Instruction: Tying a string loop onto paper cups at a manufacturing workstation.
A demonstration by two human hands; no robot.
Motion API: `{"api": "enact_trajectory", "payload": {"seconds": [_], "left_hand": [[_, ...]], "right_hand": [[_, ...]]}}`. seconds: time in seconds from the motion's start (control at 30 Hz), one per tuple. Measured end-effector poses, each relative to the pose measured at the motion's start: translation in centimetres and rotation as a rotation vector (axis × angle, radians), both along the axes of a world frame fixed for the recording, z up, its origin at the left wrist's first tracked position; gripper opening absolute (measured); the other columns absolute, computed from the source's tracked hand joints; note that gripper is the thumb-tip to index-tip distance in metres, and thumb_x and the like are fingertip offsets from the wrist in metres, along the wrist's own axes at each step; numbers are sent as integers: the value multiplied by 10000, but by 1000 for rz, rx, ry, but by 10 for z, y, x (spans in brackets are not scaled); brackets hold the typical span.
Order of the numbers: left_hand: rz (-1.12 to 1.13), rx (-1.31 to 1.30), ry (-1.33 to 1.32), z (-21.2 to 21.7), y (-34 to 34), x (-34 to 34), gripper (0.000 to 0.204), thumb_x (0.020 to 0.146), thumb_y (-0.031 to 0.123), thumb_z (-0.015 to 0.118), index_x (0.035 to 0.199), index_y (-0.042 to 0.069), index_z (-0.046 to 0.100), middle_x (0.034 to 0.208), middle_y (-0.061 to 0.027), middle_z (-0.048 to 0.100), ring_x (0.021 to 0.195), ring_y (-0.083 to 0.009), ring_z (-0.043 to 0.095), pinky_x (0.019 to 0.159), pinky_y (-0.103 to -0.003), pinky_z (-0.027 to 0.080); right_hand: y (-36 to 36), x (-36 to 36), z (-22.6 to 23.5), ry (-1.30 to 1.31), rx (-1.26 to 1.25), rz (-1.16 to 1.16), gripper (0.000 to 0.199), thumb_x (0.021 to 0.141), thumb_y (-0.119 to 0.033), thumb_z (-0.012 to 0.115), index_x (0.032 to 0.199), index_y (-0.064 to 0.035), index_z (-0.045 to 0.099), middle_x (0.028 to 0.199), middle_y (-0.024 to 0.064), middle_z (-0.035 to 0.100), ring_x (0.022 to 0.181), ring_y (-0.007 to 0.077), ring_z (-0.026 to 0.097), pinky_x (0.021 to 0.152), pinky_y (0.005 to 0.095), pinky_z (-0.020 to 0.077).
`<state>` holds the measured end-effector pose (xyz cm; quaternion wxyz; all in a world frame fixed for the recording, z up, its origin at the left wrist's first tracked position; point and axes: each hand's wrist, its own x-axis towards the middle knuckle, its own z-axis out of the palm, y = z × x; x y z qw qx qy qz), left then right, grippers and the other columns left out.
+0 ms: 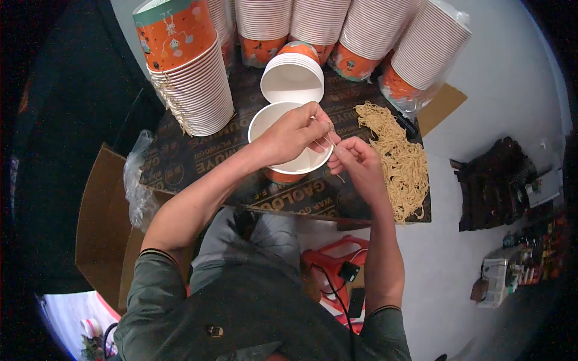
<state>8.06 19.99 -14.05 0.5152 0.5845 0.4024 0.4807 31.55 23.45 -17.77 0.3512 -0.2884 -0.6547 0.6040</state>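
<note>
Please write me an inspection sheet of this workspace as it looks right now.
Surface: dark printed board laid over cardboard on a pale floor.
Job's things: open white paper cup under both hands; pile of tan strings to its right.
Clutter: nested orange-and-white cup stacks along the far edge, a short stack behind the cup, crumpled clear plastic at left.
Grippers: left hand and right hand pinch a thin string over the cup's rim.
Cables: black cable over a red stool.
Surroundings: dark shelf of small items at right.
</note>
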Motion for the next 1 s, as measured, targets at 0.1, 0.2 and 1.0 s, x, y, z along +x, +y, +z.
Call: {"api": "enact_trajectory", "payload": {"seconds": [0.1,0.2,1.0], "left_hand": [[-23,-36,-14,4,1,4,223,1152,188,560,1186,-32,551,1101,-166,784,934,-160,744,851,-314,644],[-6,-29,6,3,0,2,242,1161,216,558,1184,-25,543,1118,-165,783,945,-166,747,844,-321,654],[57,-110,6,14,0,3,245,1179,265,500,1178,20,497,1101,-174,793,829,-168,768,708,-310,645]], "right_hand": [[3,5,-5,-4,-3,-4,190,1131,-203,644,1120,-14,665,970,47,744,869,123,736,774,287,630],[2,4,-6,-44,-15,5,187,1130,-198,645,1112,-13,668,966,52,751,869,129,741,775,290,632],[-1,10,-10,6,-116,-141,151,1097,-176,688,1146,-34,673,994,72,763,866,142,747,786,302,637]]}}
